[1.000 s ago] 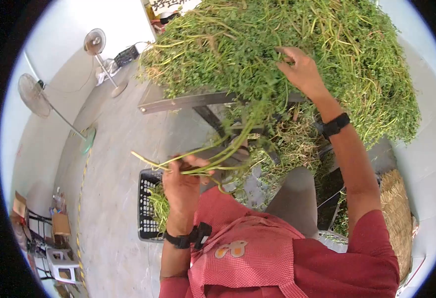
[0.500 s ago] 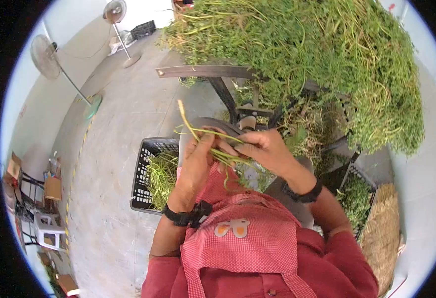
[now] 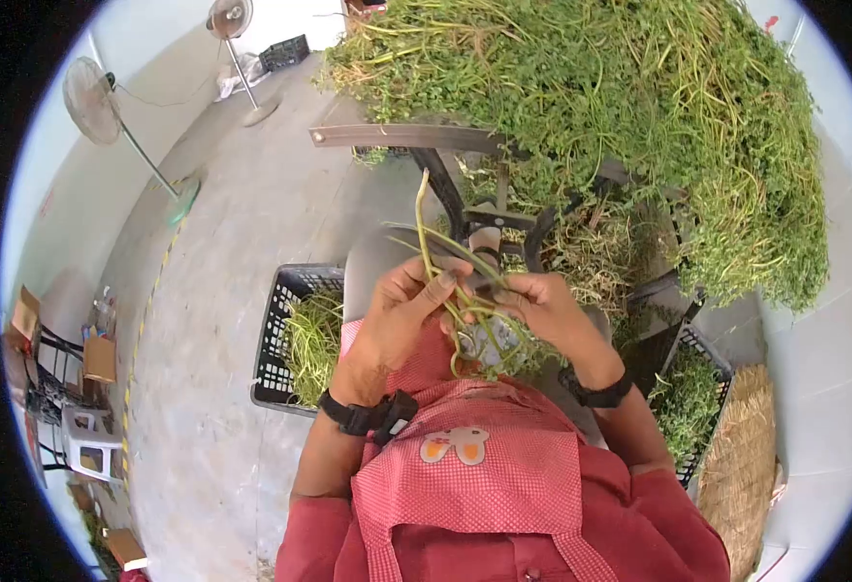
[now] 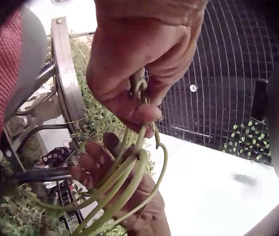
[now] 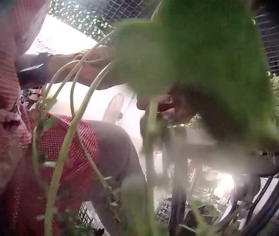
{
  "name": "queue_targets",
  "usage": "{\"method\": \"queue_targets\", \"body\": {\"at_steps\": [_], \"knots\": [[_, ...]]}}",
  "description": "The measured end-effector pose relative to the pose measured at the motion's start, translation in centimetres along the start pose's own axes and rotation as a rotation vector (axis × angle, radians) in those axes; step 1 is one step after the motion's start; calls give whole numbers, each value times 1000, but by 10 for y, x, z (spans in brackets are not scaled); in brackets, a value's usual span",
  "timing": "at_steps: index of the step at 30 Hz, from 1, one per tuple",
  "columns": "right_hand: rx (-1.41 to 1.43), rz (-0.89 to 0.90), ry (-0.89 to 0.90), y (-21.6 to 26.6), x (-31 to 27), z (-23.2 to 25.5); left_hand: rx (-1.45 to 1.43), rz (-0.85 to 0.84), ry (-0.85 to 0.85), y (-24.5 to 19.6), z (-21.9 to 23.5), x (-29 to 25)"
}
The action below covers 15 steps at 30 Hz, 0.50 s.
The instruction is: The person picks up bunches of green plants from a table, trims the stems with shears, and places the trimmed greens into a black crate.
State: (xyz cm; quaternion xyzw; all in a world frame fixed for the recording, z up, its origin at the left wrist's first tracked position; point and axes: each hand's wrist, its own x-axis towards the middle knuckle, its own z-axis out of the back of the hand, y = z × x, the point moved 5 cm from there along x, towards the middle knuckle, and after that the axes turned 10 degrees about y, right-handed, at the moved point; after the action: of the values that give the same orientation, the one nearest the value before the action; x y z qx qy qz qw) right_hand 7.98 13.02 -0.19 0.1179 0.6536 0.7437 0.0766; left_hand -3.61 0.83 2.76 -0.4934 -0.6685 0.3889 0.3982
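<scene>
In front of the apron, my left hand (image 3: 397, 315) pinches a few long green plant stems (image 3: 424, 218) between thumb and fingers. Their pale cut ends point up and away from me. My right hand (image 3: 560, 318) is close beside it, thumb and fingertips on the same stems. In the left wrist view the stems (image 4: 138, 169) bend down from the left hand (image 4: 139, 69) and pass in front of the right hand's curled fingers (image 4: 97, 160). A blurred leaf (image 5: 213, 64) hides much of the right wrist view.
A big heap of leafy stems (image 3: 600, 87) covers the dark-framed table (image 3: 406, 138) ahead. A black crate (image 3: 269, 364) with stems stands at left, another crate of greens (image 3: 688, 398) at right. Two fans (image 3: 91, 100) stand on the left; a straw bundle (image 3: 741, 436) is at right.
My right hand has come back from the heap to meet the left hand over my lap. The stems have turned from lying sideways to pointing more upright.
</scene>
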Motion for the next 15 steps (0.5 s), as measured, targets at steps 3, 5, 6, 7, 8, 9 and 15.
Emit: {"method": "queue_targets", "body": {"at_steps": [3, 5, 6, 7, 8, 9, 15], "knots": [[-179, 64, -62, 18, 9, 14, 151, 28, 27, 1, -4, 8], [-258, 136, -180, 45, 14, 15, 369, 147, 35, 8, -12, 11], [-256, 135, -196, 57, 20, 16, 372, 152, 50, 10, -15, 19], [-381, 85, -220, 65, 22, 14, 627, 41, 52, 5, -20, 24], [-511, 37, -234, 68, 25, 12, 878, -79, 48, 2, -28, 25], [-662, 184, -326, 68, 26, 12, 870, -77, 44, 8, -31, 25], [-405, 217, -387, 57, 17, 28, 1122, -253, -32, 2, -46, 24]]}}
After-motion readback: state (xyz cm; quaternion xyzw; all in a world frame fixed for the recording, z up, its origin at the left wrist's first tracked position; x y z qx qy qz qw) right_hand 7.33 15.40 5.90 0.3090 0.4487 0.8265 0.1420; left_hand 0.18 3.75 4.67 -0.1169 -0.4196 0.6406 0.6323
